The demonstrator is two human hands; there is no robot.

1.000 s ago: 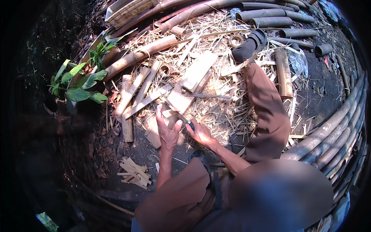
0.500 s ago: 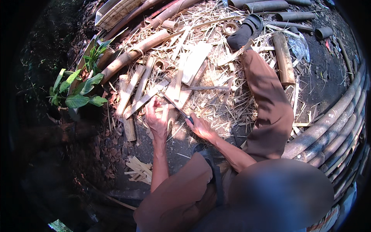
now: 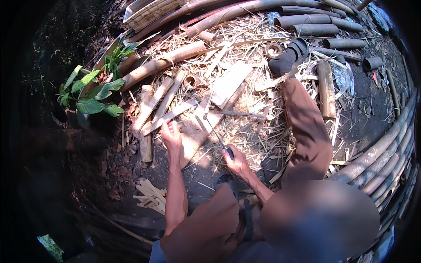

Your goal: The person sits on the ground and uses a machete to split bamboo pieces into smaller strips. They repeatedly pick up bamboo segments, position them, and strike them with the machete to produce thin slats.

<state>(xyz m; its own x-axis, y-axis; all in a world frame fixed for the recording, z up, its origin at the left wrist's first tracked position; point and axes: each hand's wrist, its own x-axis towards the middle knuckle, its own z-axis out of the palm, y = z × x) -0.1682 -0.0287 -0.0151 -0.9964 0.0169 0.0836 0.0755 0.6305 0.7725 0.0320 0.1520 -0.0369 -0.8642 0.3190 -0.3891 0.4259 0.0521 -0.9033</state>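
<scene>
My right hand (image 3: 237, 162) is closed round the dark handle of a knife (image 3: 218, 135). Its long, thin blade slants up and left over a light wooden board (image 3: 191, 142). To the left, my left hand (image 3: 172, 136) reaches forward with its fingers bent and a little apart. Its fingertips are at the lower edge of a split bamboo slat (image 3: 179, 113), seemingly touching it; no grip on it shows. More split bamboo pieces (image 3: 151, 105) lie just beyond that hand, partly overlapping. A wide pale slab (image 3: 230, 83) lies in sunlight farther ahead.
Shavings (image 3: 258, 127) cover the ground ahead. A thick bamboo pole (image 3: 162, 61) lies at the far left beside leafy plants (image 3: 94, 94). My outstretched leg (image 3: 307, 127) and stacked poles (image 3: 368, 155) bound the right. Thin strips (image 3: 151, 196) are heaped near my left forearm.
My left hand has moved away from the blade to the slat at its left. The knife, in my right hand, has drawn back toward me and right. The whole view has shifted slightly.
</scene>
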